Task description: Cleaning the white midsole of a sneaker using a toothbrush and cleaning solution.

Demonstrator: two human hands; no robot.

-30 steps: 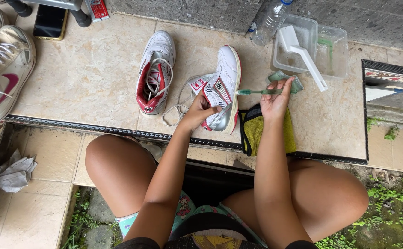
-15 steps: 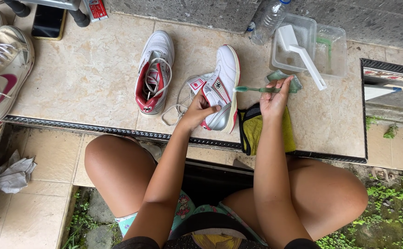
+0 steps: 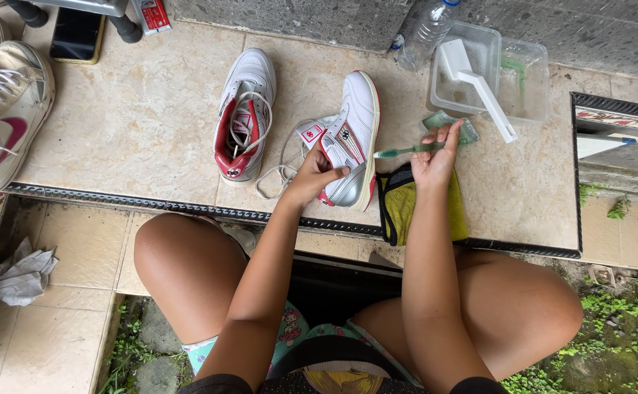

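Head view: toothbrush (image 3: 406, 151) beside sneaker (image 3: 348, 142) edge.

At the top left of the tiled ledge we see a phone (image 3: 77, 34) lying flat, its rectangular screen dark and blank, in a yellowish case. Just right of it lies a small red and white rectangular packet (image 3: 152, 14), partly cut off by the frame's upper edge. On the tongue of the white shoe under our left hand (image 3: 317, 175) sits a small square label (image 3: 310, 134), white with red print. The other shoe's red tongue carries a white label (image 3: 239, 124) too.
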